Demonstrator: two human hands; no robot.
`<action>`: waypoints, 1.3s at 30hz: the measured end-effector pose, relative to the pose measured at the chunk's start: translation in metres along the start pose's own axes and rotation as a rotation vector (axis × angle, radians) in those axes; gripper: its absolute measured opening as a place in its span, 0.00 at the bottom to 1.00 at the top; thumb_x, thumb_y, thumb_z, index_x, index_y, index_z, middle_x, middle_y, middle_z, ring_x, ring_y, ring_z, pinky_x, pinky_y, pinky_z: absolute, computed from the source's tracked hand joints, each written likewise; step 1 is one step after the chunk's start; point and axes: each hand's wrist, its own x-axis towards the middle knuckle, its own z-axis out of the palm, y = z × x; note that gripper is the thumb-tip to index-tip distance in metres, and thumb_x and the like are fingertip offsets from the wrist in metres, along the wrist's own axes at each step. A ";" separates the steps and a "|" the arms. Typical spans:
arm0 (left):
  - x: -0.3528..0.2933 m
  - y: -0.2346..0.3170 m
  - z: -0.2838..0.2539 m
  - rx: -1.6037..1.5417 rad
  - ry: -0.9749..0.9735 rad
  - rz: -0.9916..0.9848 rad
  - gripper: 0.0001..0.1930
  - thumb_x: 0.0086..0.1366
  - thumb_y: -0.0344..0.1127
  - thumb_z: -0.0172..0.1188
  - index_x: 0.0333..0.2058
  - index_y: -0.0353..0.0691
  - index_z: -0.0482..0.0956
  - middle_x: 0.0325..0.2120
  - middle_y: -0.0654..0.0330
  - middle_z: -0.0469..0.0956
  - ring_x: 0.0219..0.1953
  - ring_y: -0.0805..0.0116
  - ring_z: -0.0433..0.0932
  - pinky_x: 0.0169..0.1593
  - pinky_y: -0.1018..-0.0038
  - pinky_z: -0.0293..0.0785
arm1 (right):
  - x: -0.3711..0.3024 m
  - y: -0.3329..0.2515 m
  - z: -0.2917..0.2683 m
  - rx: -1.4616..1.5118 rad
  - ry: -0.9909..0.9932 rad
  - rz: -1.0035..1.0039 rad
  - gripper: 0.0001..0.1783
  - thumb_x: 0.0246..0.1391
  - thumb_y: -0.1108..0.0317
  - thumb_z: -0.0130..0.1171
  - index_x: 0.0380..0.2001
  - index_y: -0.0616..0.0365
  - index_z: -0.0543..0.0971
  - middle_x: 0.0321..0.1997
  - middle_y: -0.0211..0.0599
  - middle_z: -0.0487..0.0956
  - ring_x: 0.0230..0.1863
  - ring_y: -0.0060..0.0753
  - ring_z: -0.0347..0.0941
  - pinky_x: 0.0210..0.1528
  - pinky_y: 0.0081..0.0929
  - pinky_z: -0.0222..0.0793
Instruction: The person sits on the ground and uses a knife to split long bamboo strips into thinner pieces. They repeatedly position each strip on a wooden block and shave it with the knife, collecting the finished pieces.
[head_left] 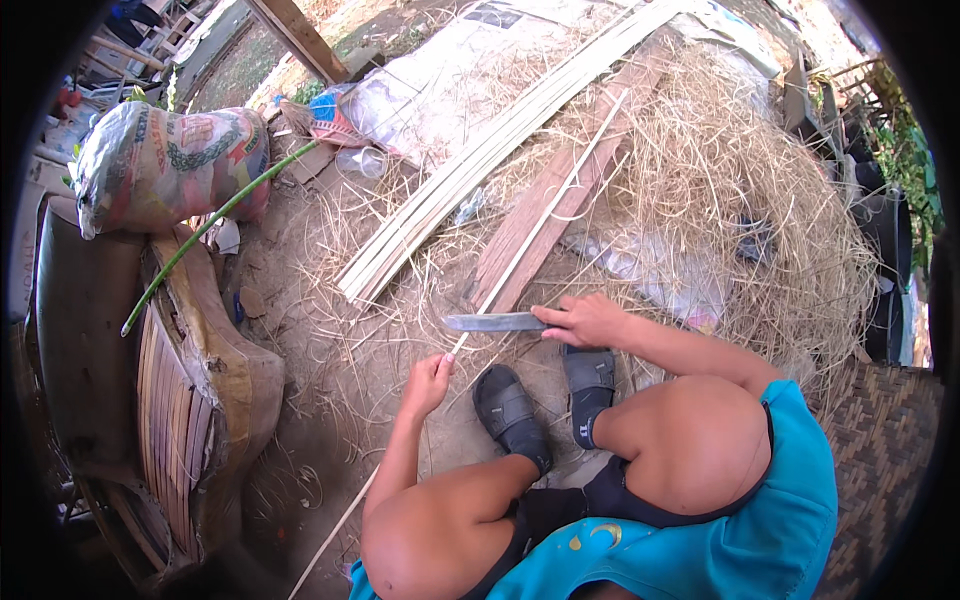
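My left hand [430,383] is closed round a long, thin pale strip [540,222], which looks like split bamboo. One end of the strip trails past my left knee toward the lower edge; the rest runs up over a brown wooden plank [522,238] on the ground. In my right hand [588,322] is a knife [490,322], its flat grey blade pointing left. The blade lies across the strip near the plank's near end, just above my left hand. My fingers hide the knife's handle.
Long pale strips [440,205] lie bundled left of the plank. Curly shavings [740,170] heap up at the right. A stuffed sack [185,165], a green stalk [215,218] and a worn wooden bench-like piece [240,370] stand at the left. My sandalled feet [510,408] are close below the knife.
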 end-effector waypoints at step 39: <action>-0.099 -0.042 -0.031 0.295 -0.002 -0.119 0.24 0.75 0.46 0.45 0.28 0.30 0.75 0.24 0.35 0.74 0.32 0.31 0.75 0.35 0.48 0.68 | -0.003 0.106 -0.057 0.179 -0.011 0.856 0.25 0.67 0.45 0.45 0.56 0.49 0.74 0.33 0.49 0.82 0.36 0.56 0.80 0.42 0.51 0.77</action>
